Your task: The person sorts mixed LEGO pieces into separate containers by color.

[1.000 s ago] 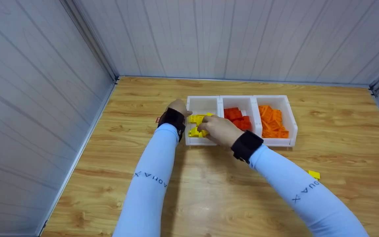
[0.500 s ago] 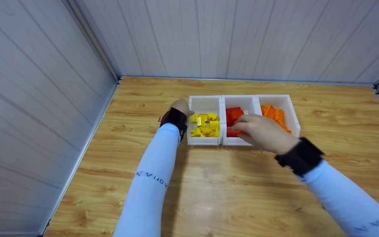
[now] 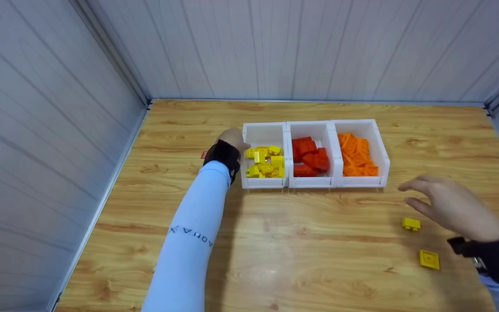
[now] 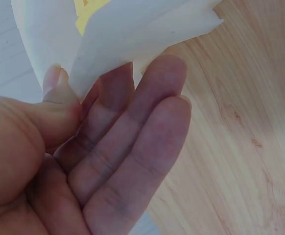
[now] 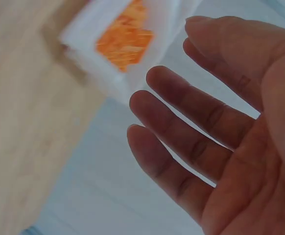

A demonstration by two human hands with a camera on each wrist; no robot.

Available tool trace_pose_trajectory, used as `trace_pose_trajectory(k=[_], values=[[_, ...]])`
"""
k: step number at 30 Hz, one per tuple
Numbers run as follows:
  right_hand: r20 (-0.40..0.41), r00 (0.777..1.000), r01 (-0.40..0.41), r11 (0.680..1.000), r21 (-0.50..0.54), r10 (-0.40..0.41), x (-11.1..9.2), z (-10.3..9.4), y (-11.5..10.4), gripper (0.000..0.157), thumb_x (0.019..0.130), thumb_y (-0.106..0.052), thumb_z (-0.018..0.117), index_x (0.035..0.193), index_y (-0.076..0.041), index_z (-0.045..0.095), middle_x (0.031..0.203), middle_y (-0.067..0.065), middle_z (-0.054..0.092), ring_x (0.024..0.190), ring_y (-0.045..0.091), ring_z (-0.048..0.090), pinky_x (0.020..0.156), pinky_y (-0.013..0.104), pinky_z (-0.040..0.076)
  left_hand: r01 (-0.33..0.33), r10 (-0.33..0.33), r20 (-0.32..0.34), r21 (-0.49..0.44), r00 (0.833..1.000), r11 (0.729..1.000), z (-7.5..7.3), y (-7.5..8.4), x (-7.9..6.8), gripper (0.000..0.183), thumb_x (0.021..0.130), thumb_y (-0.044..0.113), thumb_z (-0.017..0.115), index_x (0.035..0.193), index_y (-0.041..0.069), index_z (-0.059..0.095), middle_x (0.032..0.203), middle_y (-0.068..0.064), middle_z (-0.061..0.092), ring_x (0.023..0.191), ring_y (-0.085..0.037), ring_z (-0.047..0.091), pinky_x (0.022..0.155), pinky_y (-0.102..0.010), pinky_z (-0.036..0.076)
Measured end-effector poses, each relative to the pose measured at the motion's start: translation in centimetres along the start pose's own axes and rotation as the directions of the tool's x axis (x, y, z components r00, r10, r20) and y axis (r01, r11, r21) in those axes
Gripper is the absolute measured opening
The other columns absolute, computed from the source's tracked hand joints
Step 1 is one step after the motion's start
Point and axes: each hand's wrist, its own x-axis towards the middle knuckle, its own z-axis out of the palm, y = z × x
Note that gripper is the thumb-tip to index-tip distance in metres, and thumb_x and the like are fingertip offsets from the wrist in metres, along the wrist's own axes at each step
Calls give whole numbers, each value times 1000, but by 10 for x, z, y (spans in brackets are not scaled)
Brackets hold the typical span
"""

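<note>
My left hand (image 3: 233, 138) pinches the side wall of the leftmost white bin (image 3: 264, 184), thumb over the rim and fingers outside; the left wrist view shows the thumb (image 4: 59, 107) at the white wall (image 4: 128, 36). Yellow toy bricks (image 3: 264, 170) lie inside that bin. Over the table at the right, my right hand (image 3: 457, 208) holds nothing, its fingers apart and loosely bent. Close to it on the table are a yellow brick (image 3: 411, 224), lying on its side, and a square yellow piece (image 3: 429, 259) with its hollow underside up.
Two more white bins adjoin on the right, one with red bricks (image 3: 312, 158), the other with orange bricks (image 3: 358, 158). A small red piece (image 3: 204, 154) shows beside the left wrist. Grey panel walls (image 3: 297, 52) enclose the wooden table (image 3: 275, 242).
My right hand has moved from the yellow bricks' bin, past the red and orange ones, to the table at the right. My left hand keeps its place at the bin.
</note>
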Motion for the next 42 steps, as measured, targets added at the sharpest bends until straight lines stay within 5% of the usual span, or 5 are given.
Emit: trace_pose_trajectory(k=[8, 21, 26, 35, 42], values=[[212, 956, -221, 974, 57, 205, -35, 39, 23, 31, 82, -4, 77, 112, 2, 70, 106, 26, 66, 86, 39, 65, 68, 52, 54, 6, -6, 13, -35, 1000, 999, 0, -1, 4, 35, 98, 27, 64, 115, -2, 69, 108, -15, 70, 86, -21, 59, 85, -34, 52], [344, 908, -306, 940, 151, 241, -38, 69, 26, 33, 82, -2, 77, 114, -2, 70, 105, 15, 67, 88, 28, 64, 71, 47, 53, -1, 0, -15, -93, 1000, 996, 0, -4, -5, 32, 98, 28, 64, 110, -2, 69, 97, -12, 66, 79, -20, 56, 74, -30, 50], [258, 946, -242, 958, 152, 198, -25, 67, 18, 29, 83, -3, 77, 111, -2, 72, 101, 13, 69, 89, 32, 65, 74, 51, 53, -19, 17, -31, -69, 999, 997, -1, -4, -9, 33, 98, 28, 64, 107, -3, 70, 99, -14, 68, 81, -21, 58, 78, -31, 51], [-97, 993, 80, 978, 191, -62, 57, 53, -36, 29, 80, -4, 81, 108, -3, 74, 97, 10, 70, 80, 23, 64, 68, 41, 55, -48, 46, -40, -31, 998, 998, -4, -2, -12, 31, 97, 28, 65, 103, -3, 70, 84, -8, 59, 72, -17, 50, 71, -28, 46], [-108, 983, 177, 931, 318, -150, 149, 64, -90, 28, 86, -7, 77, 113, -4, 72, 103, 9, 69, 87, 22, 64, 76, 37, 56, -42, 40, -38, -43, 998, 998, -6, -1, -18, 31, 98, 26, 64, 107, -3, 70, 88, -9, 62, 73, -18, 51, 71, -28, 46]])
